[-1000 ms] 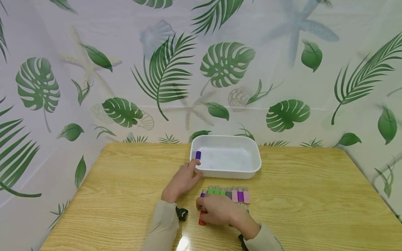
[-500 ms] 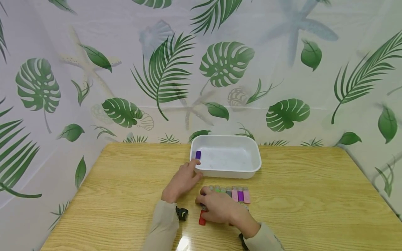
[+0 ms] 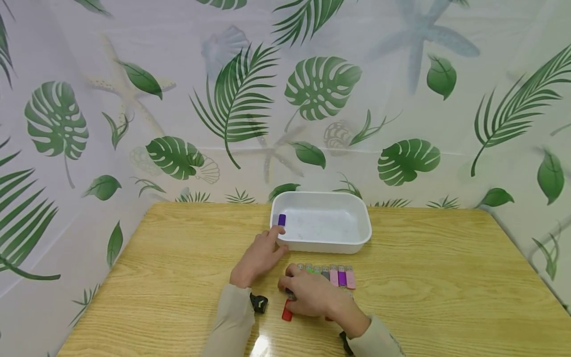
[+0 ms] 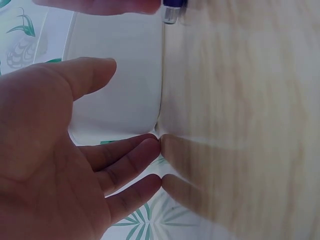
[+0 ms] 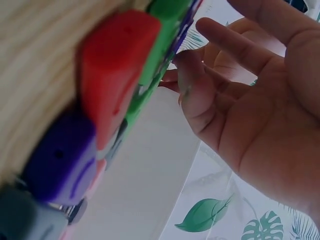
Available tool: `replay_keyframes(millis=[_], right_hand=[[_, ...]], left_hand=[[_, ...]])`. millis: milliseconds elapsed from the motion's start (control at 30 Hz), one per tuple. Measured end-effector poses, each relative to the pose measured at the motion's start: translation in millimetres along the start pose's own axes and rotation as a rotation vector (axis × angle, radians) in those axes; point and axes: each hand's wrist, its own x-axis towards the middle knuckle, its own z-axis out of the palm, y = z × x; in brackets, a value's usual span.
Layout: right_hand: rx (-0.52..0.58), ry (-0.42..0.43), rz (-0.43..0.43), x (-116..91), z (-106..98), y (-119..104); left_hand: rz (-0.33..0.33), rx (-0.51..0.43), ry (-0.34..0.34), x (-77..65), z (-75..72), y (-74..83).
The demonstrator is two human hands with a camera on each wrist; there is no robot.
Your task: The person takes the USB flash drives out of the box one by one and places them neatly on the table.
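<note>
My left hand (image 3: 260, 258) rests at the near left corner of a white plastic box (image 3: 321, 247), one finger over its rim. In the left wrist view its fingers are nearly straight. Bent low over a group of USB flash drives is my right hand (image 3: 312, 292). Its fingertips meet the left end of the group, where a purple flash drive (image 4: 172, 4) shows partly; whether they pinch it is hidden. Just below these fingers lies a red flash drive (image 3: 287, 311). A dark purple flash drive (image 3: 282, 220) sits inside the box at its left end.
Along the back row, a purple drive (image 3: 342, 278) lies beside a pink drive (image 3: 350, 278), with grey and green ones farther left. The right hand covers much of the nearer row. Behind the wooden table (image 3: 424, 287) hangs a leaf-print cloth (image 3: 339, 168).
The right hand's upper fingers have moved slightly away from my body, covering the purple drive at the back row's left end. The left hand has stayed put.
</note>
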Motion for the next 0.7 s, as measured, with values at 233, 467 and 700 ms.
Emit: replay_keyframes(millis=[233, 467, 700], right_hand=[[0.044, 0.013, 0.042, -1, -1, 1], [0.101, 0.003, 0.085, -5, -13, 11], [0.203, 0.086, 0.169, -16, -31, 32]], left_hand=[[0.029, 0.0, 0.016, -1.9, 2.4, -2.3], [0.025, 0.001, 0.008, -1.9, 0.0, -1.0], [0.007, -0.007, -0.002, -2.7, -2.8, 2.6]])
